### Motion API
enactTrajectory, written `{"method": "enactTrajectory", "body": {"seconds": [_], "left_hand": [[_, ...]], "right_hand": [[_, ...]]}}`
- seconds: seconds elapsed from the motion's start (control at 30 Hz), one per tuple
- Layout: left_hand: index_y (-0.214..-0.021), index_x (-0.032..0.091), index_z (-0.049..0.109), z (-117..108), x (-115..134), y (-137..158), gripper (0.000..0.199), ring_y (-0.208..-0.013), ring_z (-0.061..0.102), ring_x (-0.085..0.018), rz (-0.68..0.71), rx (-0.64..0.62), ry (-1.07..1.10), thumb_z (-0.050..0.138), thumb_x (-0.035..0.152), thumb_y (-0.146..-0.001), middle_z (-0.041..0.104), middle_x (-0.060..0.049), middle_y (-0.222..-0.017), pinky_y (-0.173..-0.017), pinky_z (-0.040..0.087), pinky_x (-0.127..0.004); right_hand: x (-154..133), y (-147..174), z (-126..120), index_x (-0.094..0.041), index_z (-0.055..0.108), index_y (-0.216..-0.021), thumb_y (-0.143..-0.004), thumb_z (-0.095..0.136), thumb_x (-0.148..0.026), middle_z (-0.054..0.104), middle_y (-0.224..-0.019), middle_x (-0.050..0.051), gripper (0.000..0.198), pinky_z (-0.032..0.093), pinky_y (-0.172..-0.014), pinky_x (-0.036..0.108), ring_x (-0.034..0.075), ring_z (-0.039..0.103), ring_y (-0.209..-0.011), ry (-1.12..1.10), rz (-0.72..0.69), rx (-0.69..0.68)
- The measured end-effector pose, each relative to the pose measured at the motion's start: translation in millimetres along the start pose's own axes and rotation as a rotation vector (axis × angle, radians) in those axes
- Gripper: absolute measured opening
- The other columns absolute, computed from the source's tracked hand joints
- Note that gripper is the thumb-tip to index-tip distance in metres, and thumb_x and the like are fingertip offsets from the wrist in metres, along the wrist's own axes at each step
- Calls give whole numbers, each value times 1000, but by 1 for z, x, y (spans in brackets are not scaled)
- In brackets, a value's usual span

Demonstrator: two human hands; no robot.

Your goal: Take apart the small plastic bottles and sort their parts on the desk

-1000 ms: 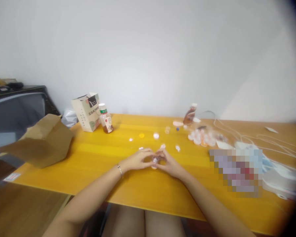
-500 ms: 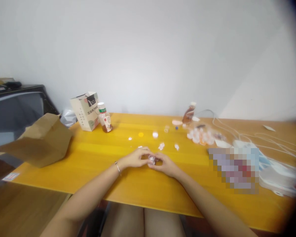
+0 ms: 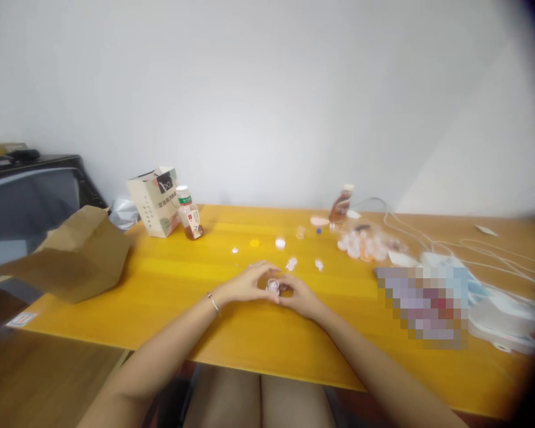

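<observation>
A small clear plastic container (image 3: 273, 286), round and cup-like, is between my hands above the table's front half. What is inside it is too blurred to make out. Around its left side curve the thumb and fingers of my left hand (image 3: 248, 285), spread apart with a gap between them and the container. On the other side, my right hand (image 3: 299, 296) has its bent fingers and thumb closed against the container. Beyond the hands lie small white pieces (image 3: 291, 263), a yellow disc (image 3: 254, 243) and a round white cap (image 3: 280, 243).
A brown paper bag (image 3: 87, 255) lies at left, near a printed paper bag (image 3: 154, 205) and a bottle (image 3: 189, 214). Another brown bottle (image 3: 341, 205) stands at the back. Several small tubs (image 3: 365, 245), white cables (image 3: 421, 235) and a pixelated patch occupy the right.
My left fingers have opened away from the small container, leaving a wider gap. The container has shifted very slightly; my right hand stays at its side.
</observation>
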State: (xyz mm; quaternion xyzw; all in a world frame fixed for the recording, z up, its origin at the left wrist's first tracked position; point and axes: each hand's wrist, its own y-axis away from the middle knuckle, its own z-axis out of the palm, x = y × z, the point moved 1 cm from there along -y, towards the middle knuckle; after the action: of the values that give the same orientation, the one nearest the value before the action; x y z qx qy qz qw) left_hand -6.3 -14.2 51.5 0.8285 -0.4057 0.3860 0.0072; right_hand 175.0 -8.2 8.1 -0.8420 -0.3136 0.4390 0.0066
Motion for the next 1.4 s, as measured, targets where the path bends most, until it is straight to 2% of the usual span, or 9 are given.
{"method": "enactTrajectory", "body": {"seconds": [0.33, 0.43, 0.6, 0.7, 0.87, 0.97, 1.07, 1.3, 1.4], "left_hand": [[-111, 22, 54, -2, 0, 1, 34, -96, 52, -17, 21, -86, -3, 59, 33, -79, 56, -5, -103, -86, 38, -29], [-101, 19, 59, -2, -3, 1, 29, -87, 53, -17, -62, 6, -57, 60, 36, -77, 58, -4, -92, -80, 41, -28], [-113, 21, 52, -1, 0, 1, 38, -98, 51, -18, 11, -87, -14, 61, 30, -77, 56, -6, -106, -87, 38, -29], [-96, 18, 59, 6, -1, 1, 19, -86, 55, -16, -46, 32, -65, 58, 27, -79, 60, -4, -92, -82, 40, -28], [-88, 17, 56, 16, -5, -1, 32, -74, 54, -15, -224, 205, -93, 66, 41, -69, 59, -2, -82, -69, 43, -26], [-106, 19, 52, 10, -3, -1, 46, -91, 53, -18, -115, 73, -5, 68, 40, -68, 57, -5, -103, -80, 42, -28], [-112, 21, 53, 1, 2, -1, 33, -99, 52, -17, 3, -85, 65, 56, 32, -81, 57, -6, -107, -87, 39, -29], [-114, 23, 54, -3, 7, -1, 36, -104, 49, -19, 62, -151, 22, 59, 30, -79, 54, -6, -111, -91, 37, -31], [-96, 18, 61, -2, 4, -3, 20, -84, 55, -15, -55, 29, -5, 55, 30, -82, 60, -5, -90, -79, 43, -28]], "right_hand": [[-2, 0, 0, -17, 64, -83, -68, 66, -36, 58, -73, 1, 24, 40, -62, 26, 15, 51, -67, -10, 10, -11], [-2, 0, 0, -17, 64, -75, -68, 65, -36, 56, -69, 0, 21, 39, -61, 25, 14, 50, -65, 5, 5, -3], [-1, 0, 1, -17, 64, -80, -67, 67, -38, 57, -72, 1, 25, 40, -61, 25, 14, 50, -66, -20, 9, 12], [0, 0, 2, -17, 63, -74, -68, 65, -37, 55, -68, 0, 21, 40, -60, 25, 14, 49, -64, 5, 8, 25], [3, 0, 3, -17, 64, -77, -66, 67, -32, 58, -72, 1, 19, 42, -63, 26, 15, 52, -68, -29, 8, 28], [3, 0, 2, -17, 64, -78, -65, 67, -31, 59, -72, 1, 20, 42, -63, 26, 15, 52, -68, -35, 16, 11], [1, -1, 2, -16, 64, -81, -67, 66, -32, 60, -72, 1, 22, 42, -62, 26, 15, 52, -67, -27, 25, 6], [-1, 0, 0, -17, 64, -86, -68, 66, -34, 62, -77, 2, 25, 43, -64, 26, 15, 53, -69, -59, 21, -13], [-1, 0, 1, -17, 64, -78, -66, 67, -33, 61, -73, 1, 20, 42, -64, 27, 15, 53, -68, -30, 37, 3]]}}
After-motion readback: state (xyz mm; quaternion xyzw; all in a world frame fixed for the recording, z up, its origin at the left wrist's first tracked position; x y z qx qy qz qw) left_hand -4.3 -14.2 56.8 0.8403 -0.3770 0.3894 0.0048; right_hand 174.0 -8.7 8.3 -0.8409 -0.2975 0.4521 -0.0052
